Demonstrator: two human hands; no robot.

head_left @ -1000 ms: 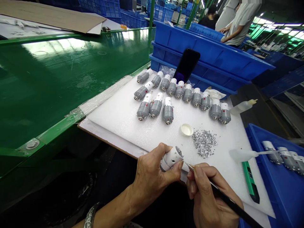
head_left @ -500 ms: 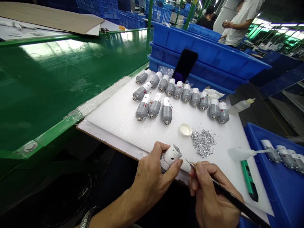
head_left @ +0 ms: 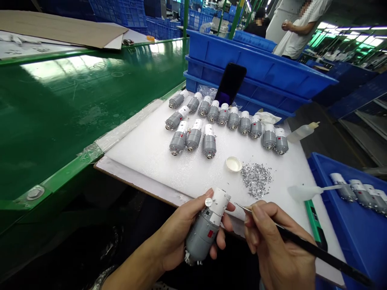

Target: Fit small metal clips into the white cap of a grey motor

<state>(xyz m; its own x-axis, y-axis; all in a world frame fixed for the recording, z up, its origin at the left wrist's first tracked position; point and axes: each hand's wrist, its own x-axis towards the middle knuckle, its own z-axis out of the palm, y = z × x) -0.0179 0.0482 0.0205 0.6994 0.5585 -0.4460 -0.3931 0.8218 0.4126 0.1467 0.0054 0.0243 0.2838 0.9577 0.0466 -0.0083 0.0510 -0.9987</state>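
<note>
We see the left hand (head_left: pixel 178 231) grasping the model (head_left: pixel 203 237), half curled around it, its thumb along one side and its fingertips showing past the other. The right hand (head_left: pixel 279 237) is drawn in around a tool (head_left: pixel 305 243), pinching it between thumb and fingers; the metal tip sits near the model's white end, apart from it.

We cannot tell whether the tip carries anything. The left palm and the model's underside are hidden, and the wristband (head_left: pixel 104 278) is cut off at the lower edge. The bits in the heap (head_left: pixel 256 180), just right of the dish (head_left: pixel 234 164), are too small to make out singly.

The model is on our side of the dish, tilted, its long axis slanting so that the white end points toward the dish and the grey end away from it.
</note>
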